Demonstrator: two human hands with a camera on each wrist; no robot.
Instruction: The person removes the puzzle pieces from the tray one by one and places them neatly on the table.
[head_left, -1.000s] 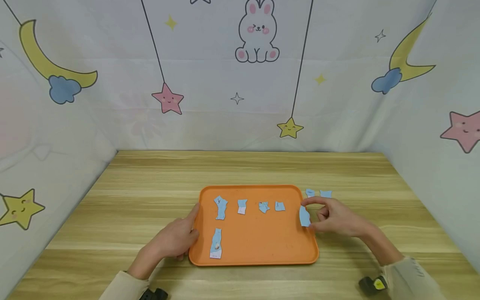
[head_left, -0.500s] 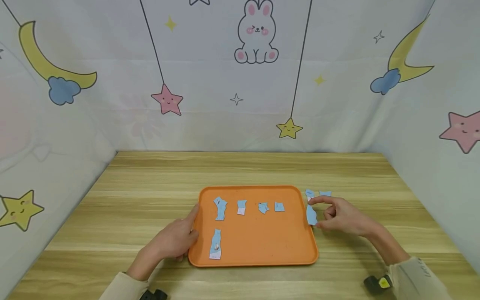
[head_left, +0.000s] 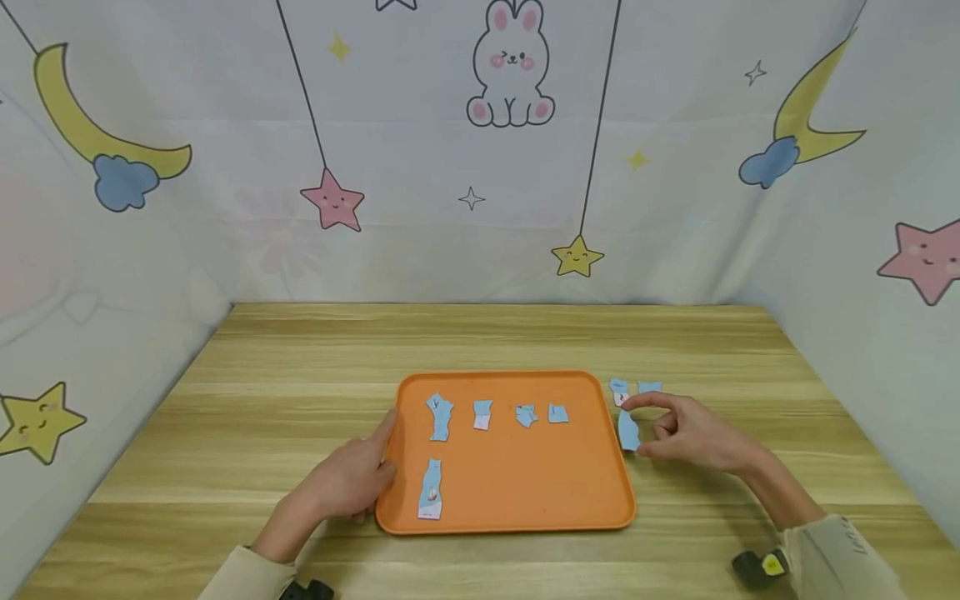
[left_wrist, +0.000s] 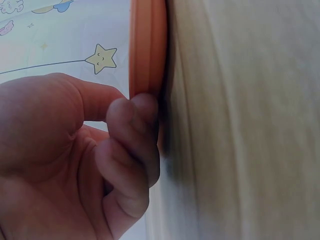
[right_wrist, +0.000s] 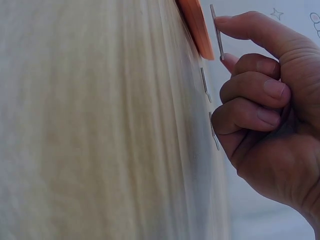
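My left hand (head_left: pixel 350 477) grips the left edge of an orange tray (head_left: pixel 525 492); the left wrist view shows its curled fingers at the tray's rim (left_wrist: pixel 148 50). Between thumb and index fingertip, my right hand (head_left: pixel 693 433) pinches a light blue puzzle piece (head_left: pixel 628 432) at the tray's right rim. Edge-on in the right wrist view, that thin, stiff piece (right_wrist: pixel 217 32) stands off the table, the other fingers curled. In the tray lie several jagged pieces: a tall one (head_left: pixel 440 418), a blue-and-white one (head_left: pixel 482 414), two small ones (head_left: pixel 526 415), and one with a sailboat (head_left: pixel 431 490).
Beyond my right hand, two more pieces lie on the wooden table (head_left: pixel 315 350) outside the tray: a blue-and-white one (head_left: pixel 618 390) and a blue one (head_left: pixel 649 387). A white printed curtain (head_left: pixel 420 150) encloses the table at the back and sides.
My right hand has moved right with the pinched piece, from inside the tray's right edge to over its rim. The left hand keeps its grip on the tray.
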